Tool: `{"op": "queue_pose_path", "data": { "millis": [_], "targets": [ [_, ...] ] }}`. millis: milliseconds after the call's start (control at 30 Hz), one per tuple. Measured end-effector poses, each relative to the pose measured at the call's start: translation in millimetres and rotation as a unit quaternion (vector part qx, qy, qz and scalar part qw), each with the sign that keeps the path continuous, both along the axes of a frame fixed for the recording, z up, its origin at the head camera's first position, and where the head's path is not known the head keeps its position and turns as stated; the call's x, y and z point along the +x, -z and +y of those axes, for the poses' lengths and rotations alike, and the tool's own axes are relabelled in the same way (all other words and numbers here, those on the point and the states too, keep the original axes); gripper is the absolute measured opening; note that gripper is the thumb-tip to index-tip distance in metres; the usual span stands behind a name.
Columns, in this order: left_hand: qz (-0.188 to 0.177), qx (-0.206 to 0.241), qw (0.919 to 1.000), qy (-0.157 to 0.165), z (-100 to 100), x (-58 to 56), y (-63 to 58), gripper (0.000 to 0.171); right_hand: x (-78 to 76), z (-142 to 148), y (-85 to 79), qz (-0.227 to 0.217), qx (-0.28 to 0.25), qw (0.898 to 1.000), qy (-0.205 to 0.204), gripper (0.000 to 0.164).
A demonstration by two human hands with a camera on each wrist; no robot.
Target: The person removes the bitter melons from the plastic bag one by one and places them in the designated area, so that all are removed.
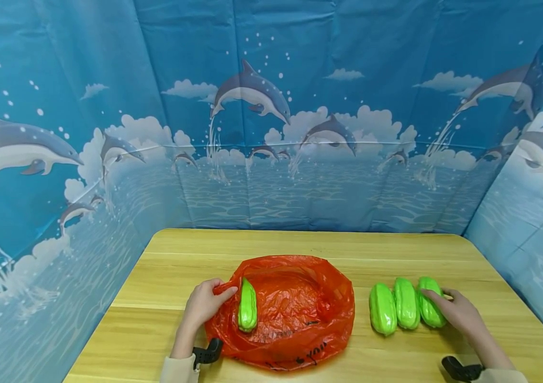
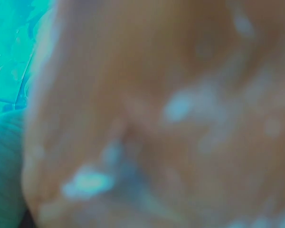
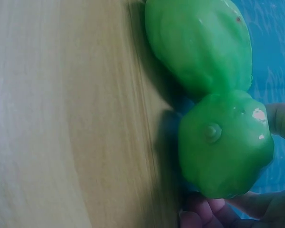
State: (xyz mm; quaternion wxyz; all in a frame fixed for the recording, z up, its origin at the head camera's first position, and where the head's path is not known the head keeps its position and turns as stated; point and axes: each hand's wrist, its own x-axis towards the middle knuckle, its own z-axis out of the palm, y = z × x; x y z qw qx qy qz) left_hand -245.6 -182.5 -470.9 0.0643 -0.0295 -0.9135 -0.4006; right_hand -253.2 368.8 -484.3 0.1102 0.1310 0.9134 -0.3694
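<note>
My left hand (image 1: 205,302) pinches the left rim of a red plastic bag (image 1: 295,348) that lies spread with its mouth facing up. Inside the bag, near that hand, is one glossy green ribbed toy vegetable (image 1: 248,307). To the right of the bag three more stand side by side: a left one (image 1: 383,309), a middle one (image 1: 407,304) and a right one (image 1: 430,303). My right hand (image 1: 462,315) grips the right one, thumb and fingers on opposite sides. The right wrist view shows its nubbed end (image 3: 213,133) close up. Blurred red plastic (image 2: 147,95) fills most of the left wrist view.
A light wooden table (image 1: 166,260) carries everything. Behind it and along both sides hangs a blue curtain (image 1: 271,197) printed with dolphins. Black straps (image 1: 209,352) circle the wrists, below the pale sleeves' cuffs.
</note>
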Motion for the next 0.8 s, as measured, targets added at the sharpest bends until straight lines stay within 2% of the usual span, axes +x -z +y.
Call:
{"op": "queue_pose_path", "data": {
  "millis": [800],
  "targets": [
    [0.004,-0.001,1.0000,-0.002,-0.9,-1.1,1.7,0.032,0.8,-2.9,-0.2,0.005,0.012,1.000,-0.009,0.106]
  ]
}}
